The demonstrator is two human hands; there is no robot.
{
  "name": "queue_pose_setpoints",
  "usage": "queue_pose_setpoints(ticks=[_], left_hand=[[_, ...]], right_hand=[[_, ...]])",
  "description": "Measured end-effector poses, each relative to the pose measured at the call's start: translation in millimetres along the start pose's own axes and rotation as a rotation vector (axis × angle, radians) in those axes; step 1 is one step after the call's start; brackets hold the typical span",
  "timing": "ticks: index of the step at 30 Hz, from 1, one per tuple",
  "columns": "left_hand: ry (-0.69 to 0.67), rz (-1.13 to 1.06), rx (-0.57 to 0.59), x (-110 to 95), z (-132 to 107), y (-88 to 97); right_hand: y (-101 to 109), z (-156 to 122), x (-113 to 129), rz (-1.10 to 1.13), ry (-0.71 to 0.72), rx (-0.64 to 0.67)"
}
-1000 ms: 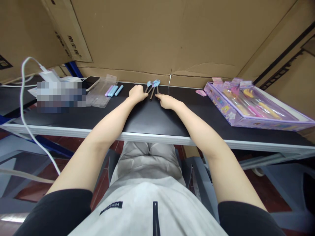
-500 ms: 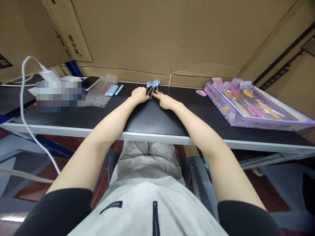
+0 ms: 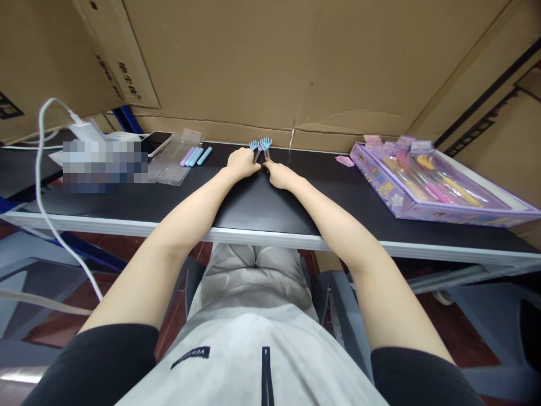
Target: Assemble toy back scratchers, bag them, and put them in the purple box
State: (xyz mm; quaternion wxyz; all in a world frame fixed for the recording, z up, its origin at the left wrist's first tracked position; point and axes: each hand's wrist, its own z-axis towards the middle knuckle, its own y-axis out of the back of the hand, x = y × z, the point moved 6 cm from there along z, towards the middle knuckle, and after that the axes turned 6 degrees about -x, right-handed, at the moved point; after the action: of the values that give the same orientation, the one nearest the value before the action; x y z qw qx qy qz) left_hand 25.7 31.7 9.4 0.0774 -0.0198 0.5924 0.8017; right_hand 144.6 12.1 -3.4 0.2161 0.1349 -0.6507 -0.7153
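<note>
Near the back of the black table, my left hand [image 3: 243, 163] is closed around the thin shaft of a claw-headed back scratcher [image 3: 253, 145], its blue head poking out beyond the fingers. Beside it, my right hand [image 3: 282, 175] pinches the dark shaft of a second back scratcher [image 3: 266, 143], also with a blue claw head. Between the two heads shows a bit of a purple one [image 3: 260, 148]. The heads lie close together, pointing at the cardboard wall. My fingers cover much of the shafts.
To the left lie several blue and purple handle sleeves [image 3: 204, 155], a clear plastic bag [image 3: 174, 169], a phone [image 3: 157, 142] and a white cable [image 3: 39, 163]. A purple display box [image 3: 399, 204] with colourful packaged scratchers stands right, beside a pink tag [image 3: 345, 161]. Cardboard [image 3: 236, 67] closes the back.
My right hand has drawn its fingers together into a pinch on a shaft and shifted slightly left. The claw heads have moved slightly, and the left hand has barely moved.
</note>
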Motion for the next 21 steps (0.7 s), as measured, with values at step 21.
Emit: queue_pose_setpoints(ticks=[21], left_hand=[[-0.103, 0.079, 0.101, -9.5, -2.7, -10.2]], right_hand=[[4.8, -14.0, 10.3, -0.043, -0.048, 0.061]])
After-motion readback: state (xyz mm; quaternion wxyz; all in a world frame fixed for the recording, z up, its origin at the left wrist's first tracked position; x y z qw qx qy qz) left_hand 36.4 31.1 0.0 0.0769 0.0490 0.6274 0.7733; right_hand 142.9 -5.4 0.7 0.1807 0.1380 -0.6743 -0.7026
